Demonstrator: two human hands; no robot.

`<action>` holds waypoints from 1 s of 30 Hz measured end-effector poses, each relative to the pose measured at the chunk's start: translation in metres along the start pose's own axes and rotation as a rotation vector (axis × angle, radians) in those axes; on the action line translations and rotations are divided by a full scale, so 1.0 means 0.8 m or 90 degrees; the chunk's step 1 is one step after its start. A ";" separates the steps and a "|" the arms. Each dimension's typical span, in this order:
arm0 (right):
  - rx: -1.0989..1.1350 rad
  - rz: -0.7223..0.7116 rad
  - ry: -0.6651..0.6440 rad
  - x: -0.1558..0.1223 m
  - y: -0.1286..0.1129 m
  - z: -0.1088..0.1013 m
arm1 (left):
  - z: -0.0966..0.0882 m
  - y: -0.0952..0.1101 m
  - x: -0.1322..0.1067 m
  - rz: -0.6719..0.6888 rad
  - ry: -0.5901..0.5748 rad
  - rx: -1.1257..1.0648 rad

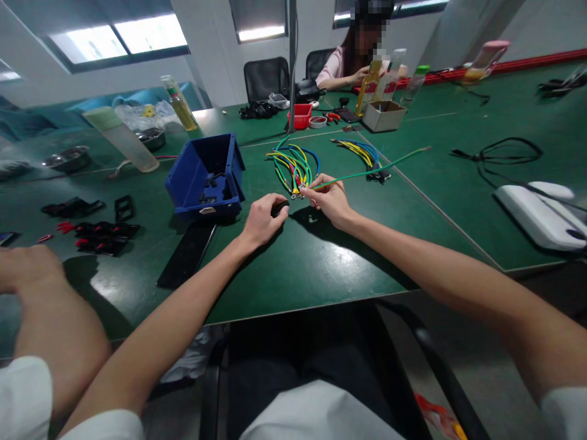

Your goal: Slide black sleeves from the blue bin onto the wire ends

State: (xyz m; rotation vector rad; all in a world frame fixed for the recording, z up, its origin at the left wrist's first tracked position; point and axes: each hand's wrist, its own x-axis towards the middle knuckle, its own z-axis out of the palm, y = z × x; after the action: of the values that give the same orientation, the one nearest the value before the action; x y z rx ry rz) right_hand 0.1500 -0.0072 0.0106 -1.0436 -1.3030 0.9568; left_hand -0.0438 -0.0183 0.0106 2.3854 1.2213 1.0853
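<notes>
My right hand [331, 198] pinches a green wire [380, 168] near its left end. The wire's free end stretches up and to the right over the table. Closed around a small black part [279, 209], my left hand [265, 219] is just left of it; the part is mostly hidden by the fingers. Beyond both hands lies a loose bundle of green, yellow, blue and red wires [293, 162], with metal ring terminals at its near end. Farther right is a second bundle of yellow and blue wires [360, 151] with black pieces at its near end.
A blue bin [183, 183] with small black parts stands left of my hands, near a black phone [187, 253]. Black and red parts [103, 235] lie farther left, by a neighbour's arm [50, 305]. Bottles, a cardboard box [384, 117] and a seated person are across the table.
</notes>
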 end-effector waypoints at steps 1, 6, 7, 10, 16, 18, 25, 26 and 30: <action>0.005 0.009 0.003 0.000 0.000 0.000 | 0.000 -0.001 0.000 0.006 0.003 0.002; 0.031 0.030 0.010 0.000 0.001 0.000 | -0.002 -0.003 0.000 0.017 0.018 0.003; 0.032 0.033 0.012 0.000 0.001 0.000 | -0.002 -0.003 0.000 0.014 0.021 -0.001; 0.028 0.046 0.013 0.000 0.000 0.000 | -0.003 -0.004 0.000 0.002 0.028 -0.024; 0.050 0.046 0.006 -0.001 -0.001 0.001 | -0.003 -0.002 -0.001 -0.029 0.038 -0.053; 0.052 0.047 -0.002 -0.001 -0.001 0.001 | -0.003 -0.002 -0.001 -0.030 0.042 -0.057; 0.064 0.046 -0.020 -0.002 -0.004 0.001 | -0.003 0.001 -0.001 -0.033 0.048 -0.063; 0.070 0.043 -0.023 -0.002 -0.004 0.001 | -0.003 0.001 -0.001 -0.031 0.051 -0.064; 0.084 0.036 -0.031 -0.003 -0.005 0.002 | -0.003 0.002 -0.001 -0.028 0.060 -0.064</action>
State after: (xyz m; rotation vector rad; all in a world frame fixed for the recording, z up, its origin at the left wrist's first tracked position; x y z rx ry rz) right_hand 0.1480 -0.0104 0.0137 -0.9638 -1.2380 1.1026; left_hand -0.0454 -0.0202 0.0125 2.2456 1.2135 1.2282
